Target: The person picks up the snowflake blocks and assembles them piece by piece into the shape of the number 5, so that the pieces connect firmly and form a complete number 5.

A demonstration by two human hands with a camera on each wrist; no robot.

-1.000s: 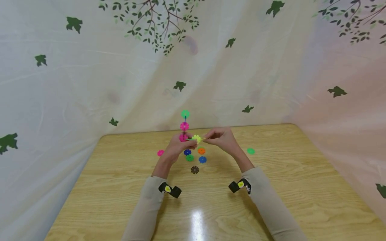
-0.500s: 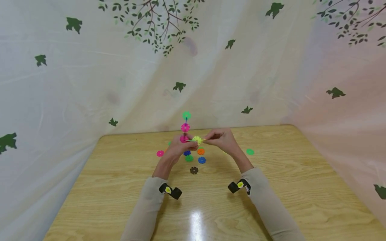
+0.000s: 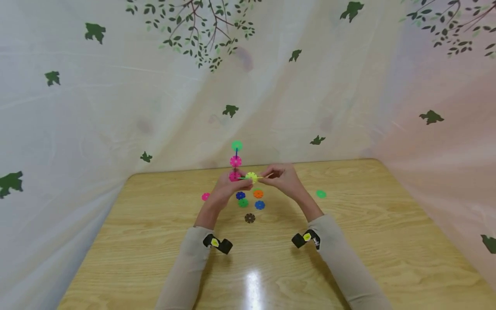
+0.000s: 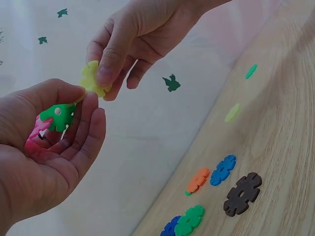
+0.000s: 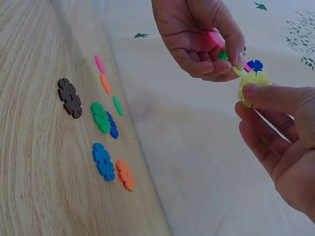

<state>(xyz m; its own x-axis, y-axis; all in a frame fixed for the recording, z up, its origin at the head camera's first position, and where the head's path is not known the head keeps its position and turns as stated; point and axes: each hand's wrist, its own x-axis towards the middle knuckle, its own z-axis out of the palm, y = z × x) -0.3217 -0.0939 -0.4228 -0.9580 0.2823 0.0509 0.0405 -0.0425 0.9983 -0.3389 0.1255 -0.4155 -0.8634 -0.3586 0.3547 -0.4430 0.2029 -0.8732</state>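
Above the table, my left hand (image 3: 228, 187) pinches a yellow notched plastic disc (image 3: 251, 176) between thumb and fingers. This disc joins a green disc (image 4: 61, 117) within the hand and a pink disc (image 3: 234, 176). From there a chain rises through another pink disc (image 3: 235, 161) and a blue one seen edge-on to a green disc (image 3: 237, 146) at the top. My right hand (image 3: 286, 180) pinches a second yellow notched disc (image 5: 256, 84) by thumb and fingers. Its edge meets the first yellow disc, roughly at right angles. The left fingers partly hide the green disc.
On the wooden table (image 3: 155, 258) lie loose notched discs: a brown disc (image 3: 249, 218), a light blue disc (image 3: 260, 205), an orange disc (image 3: 258, 193), a green disc (image 3: 243, 203), a dark blue disc (image 3: 240, 195) and others. A leaf-printed cloth (image 3: 174, 107) hangs behind the table.
Both hands have kept their pinch on the yellow discs at almost the same place. The right fingertips sit slightly farther left, and the chain has swayed a little.
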